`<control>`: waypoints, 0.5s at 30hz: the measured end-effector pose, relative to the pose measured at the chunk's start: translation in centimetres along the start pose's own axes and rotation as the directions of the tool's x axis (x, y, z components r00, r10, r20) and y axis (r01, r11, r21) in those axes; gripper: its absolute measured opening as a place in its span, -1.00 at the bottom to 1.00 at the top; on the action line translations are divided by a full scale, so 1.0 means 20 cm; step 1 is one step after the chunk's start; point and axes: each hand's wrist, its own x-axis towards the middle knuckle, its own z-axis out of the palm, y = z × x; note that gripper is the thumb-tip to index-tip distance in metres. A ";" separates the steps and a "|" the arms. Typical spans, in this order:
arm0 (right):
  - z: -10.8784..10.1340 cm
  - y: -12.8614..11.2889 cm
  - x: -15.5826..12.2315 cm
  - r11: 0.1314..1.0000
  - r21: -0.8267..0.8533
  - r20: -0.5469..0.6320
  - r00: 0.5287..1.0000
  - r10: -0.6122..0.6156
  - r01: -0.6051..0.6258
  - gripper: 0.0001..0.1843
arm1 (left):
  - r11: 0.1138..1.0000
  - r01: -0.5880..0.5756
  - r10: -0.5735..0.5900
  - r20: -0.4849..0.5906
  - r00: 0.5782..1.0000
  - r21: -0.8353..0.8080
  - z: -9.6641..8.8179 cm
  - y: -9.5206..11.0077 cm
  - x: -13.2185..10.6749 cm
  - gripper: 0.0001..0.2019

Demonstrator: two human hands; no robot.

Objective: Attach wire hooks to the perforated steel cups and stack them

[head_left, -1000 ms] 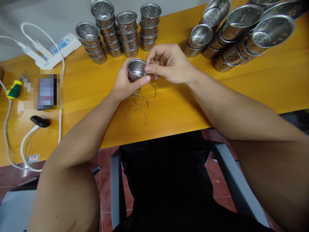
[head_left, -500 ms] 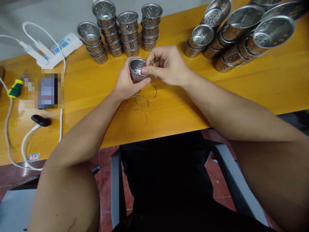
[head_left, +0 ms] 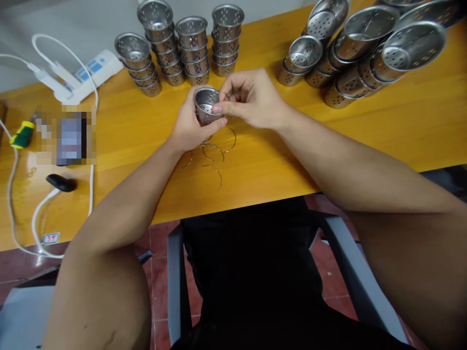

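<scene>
My left hand (head_left: 189,125) is wrapped round a small perforated metal cup (head_left: 206,103), its mouth tilted towards me. At the right side of the cup's rim, my right hand (head_left: 253,99) is closed in a pinch. Its thumb tip lies over the rim; what sits between the fingers is hidden. A bit of thin wire shows just under the right fingers. Several thin curved wires (head_left: 220,177) lie on the table below the cup, some of them partly covered by my left hand.
Stacks of perforated metal cups (head_left: 192,39) stand along the back of the wooden table (head_left: 277,165). More stacks (head_left: 339,95) are at the right, some leaning. On the left are a white power strip (head_left: 95,73) with cables, a green-yellow handle (head_left: 22,135), a blurred phone-like object (head_left: 71,138) and a black object (head_left: 61,183).
Hardly anything differs. The view has shifted very slightly; both hands keep the same hold at the cup.
</scene>
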 end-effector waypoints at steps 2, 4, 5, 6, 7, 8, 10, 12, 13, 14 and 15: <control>-0.01 0.00 0.00 1.000 -0.017 0.004 1.000 -0.006 0.006 -0.24 | 0.999 0.037 -0.037 -0.011 0.999 -0.002 0.00 0.02 0.00 -0.22; -0.02 0.01 0.00 0.998 -0.052 -0.030 0.999 -0.034 0.032 -0.24 | 0.998 0.063 -0.063 -0.031 0.998 -0.009 0.00 0.02 0.01 -0.25; -0.02 0.01 0.00 0.996 -0.076 -0.055 0.997 -0.056 0.052 -0.23 | 0.998 0.067 -0.067 -0.040 0.997 -0.010 0.00 0.02 0.01 -0.25; -0.03 0.01 0.00 0.991 -0.109 -0.079 0.994 -0.080 0.071 -0.24 | 0.998 0.064 -0.064 -0.045 0.997 -0.007 0.00 0.01 0.02 -0.25; -0.03 0.00 -0.01 0.985 -0.149 -0.091 0.991 -0.096 0.081 -0.27 | 0.999 0.053 -0.053 -0.050 0.997 -0.002 -0.01 0.00 0.02 -0.25; -0.04 -0.01 -0.01 0.978 -0.195 -0.094 0.991 -0.096 0.076 -0.33 | 0.999 0.034 -0.034 -0.055 0.998 0.003 -0.01 -0.01 0.02 -0.25; -0.05 -0.05 -0.02 0.959 -0.282 -0.089 0.994 -0.056 0.028 -0.45 | 1.000 -0.001 0.002 -0.064 0.998 0.009 -0.02 -0.03 0.02 -0.24; -0.04 -0.10 -0.04 0.943 -0.331 -0.076 0.997 -0.006 -0.019 -0.50 | 1.000 -0.002 0.003 -0.066 0.998 0.010 -0.03 -0.04 0.03 -0.21; -0.04 -0.13 -0.04 0.940 -0.341 -0.068 0.998 0.009 -0.032 -0.50 | 1.000 0.010 -0.009 -0.065 0.998 0.014 -0.03 -0.05 0.03 -0.19; -0.03 -0.15 -0.05 0.937 -0.347 -0.055 0.998 0.020 -0.038 -0.50 | 1.000 0.022 -0.020 -0.064 0.998 0.022 -0.03 -0.05 0.02 -0.18; -0.03 -0.17 -0.05 0.936 -0.350 -0.036 0.999 0.026 -0.037 -0.48 | 0.999 0.026 -0.024 -0.064 0.998 0.031 -0.03 -0.04 0.02 -0.16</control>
